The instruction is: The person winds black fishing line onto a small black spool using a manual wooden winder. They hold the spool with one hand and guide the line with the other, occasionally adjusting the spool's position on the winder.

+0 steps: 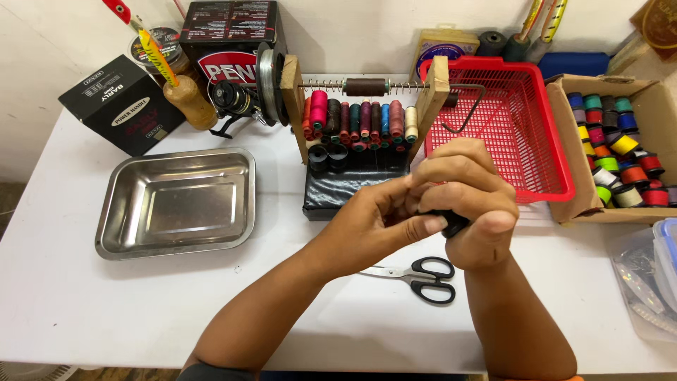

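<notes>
From the head view, two bare hands meet over the middle of a white surface (84, 296). The left hand (377, 226) comes in from the lower left, and its thumb and fingers pinch a small black thing (455, 224). The right hand (469, 204) is curled tight around the same small black thing from the other side, so both hands press close together on it. Most of the small black thing is hidden by the fingers, so its shape is hard to tell. Just below the hands, a pair of scissors (419, 275) with black handles lies flat on the surface. Behind the hands stands a wooden thread rack (363, 116) with many spools in red, green, blue and brown on it. To the right of the rack sits a red plastic basket (536, 141). Further right is a cardboard box (620, 152) full of bright little spools. On the left lies a shiny metal tray (176, 203). Behind the tray there is a black box (116, 106), a fishing reel (236, 102) and a wooden handle (189, 102)
</notes>
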